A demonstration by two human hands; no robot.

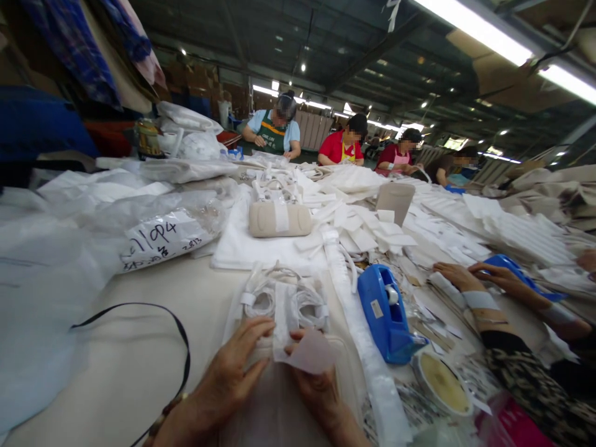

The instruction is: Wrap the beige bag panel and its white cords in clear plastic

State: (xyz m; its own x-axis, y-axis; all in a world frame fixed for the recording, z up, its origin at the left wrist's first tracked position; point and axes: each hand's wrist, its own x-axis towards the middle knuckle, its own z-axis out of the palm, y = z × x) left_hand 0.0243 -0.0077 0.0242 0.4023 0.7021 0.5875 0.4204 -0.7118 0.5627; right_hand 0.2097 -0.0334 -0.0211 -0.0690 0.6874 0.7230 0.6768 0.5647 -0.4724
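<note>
We see our left hand (230, 372) lying flat with fingers spread on a white bag (279, 310) at the near edge of the desk (139, 347), not clasping anything. Our right hand (316, 388) pinches a pale sheet of paper (311, 352) between thumb and fingertips, held just over the bag's lower part. The bag lies directly in front of us, its coiled white handles (284, 301) bundled on top.

To the left of our hands the desk surface shows bare up to a thin black strap (179, 335) that loops across it; that is the only open room we find. To the right the way is crowded: a long white strip (358, 329) runs just beside the bag, then a blue tape dispenser (386, 313) and a roll of tape (442, 382) near it. Beyond these a neighbouring person's hands (465, 276) work close to a second blue dispenser (516, 273).

Farther back a beige bag (279, 218) rests on folded white cloth, with heaps of white pieces (372, 230) spreading across the desk. At left lies a clear plastic bag (162, 236) with handwriting; we read "1/0P4", the rest is unclear. Four other people (274, 127) sit at the far end.
</note>
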